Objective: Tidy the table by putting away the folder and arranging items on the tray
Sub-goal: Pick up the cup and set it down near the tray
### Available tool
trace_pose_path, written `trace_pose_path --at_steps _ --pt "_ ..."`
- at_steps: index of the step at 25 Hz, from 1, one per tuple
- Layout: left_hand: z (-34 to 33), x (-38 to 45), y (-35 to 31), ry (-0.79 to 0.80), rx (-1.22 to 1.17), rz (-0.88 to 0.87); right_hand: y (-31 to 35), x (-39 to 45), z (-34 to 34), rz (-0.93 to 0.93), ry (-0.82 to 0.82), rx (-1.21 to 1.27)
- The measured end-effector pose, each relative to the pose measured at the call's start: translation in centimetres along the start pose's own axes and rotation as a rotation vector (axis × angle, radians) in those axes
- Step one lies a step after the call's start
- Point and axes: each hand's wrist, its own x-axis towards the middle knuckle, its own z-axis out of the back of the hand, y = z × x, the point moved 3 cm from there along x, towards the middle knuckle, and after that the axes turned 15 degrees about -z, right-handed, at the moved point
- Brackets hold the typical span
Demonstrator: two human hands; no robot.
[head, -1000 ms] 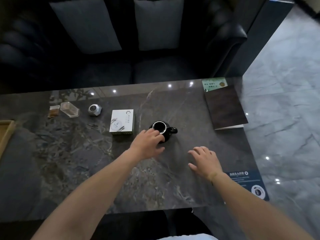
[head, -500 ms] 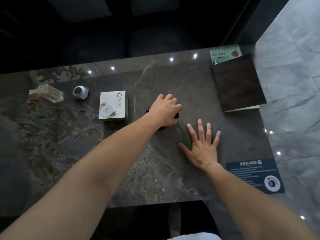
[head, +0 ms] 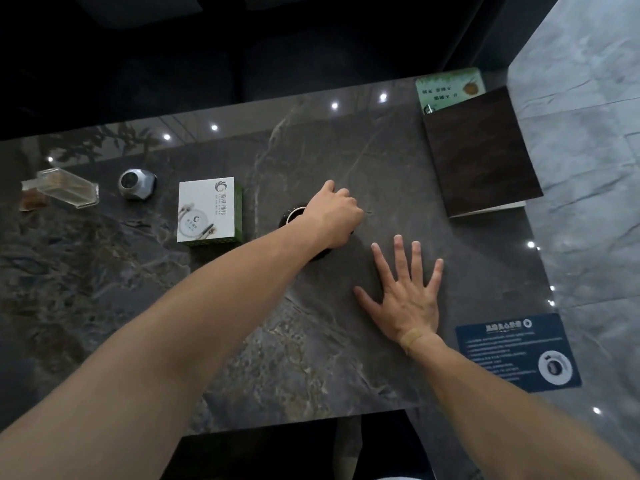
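Note:
My left hand (head: 334, 216) curls over a small black pot (head: 293, 216) in the middle of the dark marble table (head: 138, 306), covering most of it; only its rim shows at the left. My right hand (head: 405, 289) lies flat on the table just right of it, fingers spread. A dark brown folder (head: 479, 150) lies at the far right corner. A white and green box (head: 207, 209) sits left of the pot. The tray is out of view.
A silver faceted object (head: 136, 183) and a clear glass container (head: 67, 187) stand at the left. A green card (head: 450, 88) lies behind the folder, a blue card (head: 516, 351) at the near right corner. A dark sofa runs along the far side; grey floor lies right.
My left hand moved from the pot's near side to over it and closed round it. My right hand spread flat on the table. The view tilted down, and the wooden tray left the frame.

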Motion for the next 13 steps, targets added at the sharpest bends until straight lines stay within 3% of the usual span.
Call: trace_pose_path --at_steps 13 --pt "3.9 -7.9 1.9 -0.153 -0.008 0.057 0.0 -0.2 0.2 -0.011 -0.021 0.002"
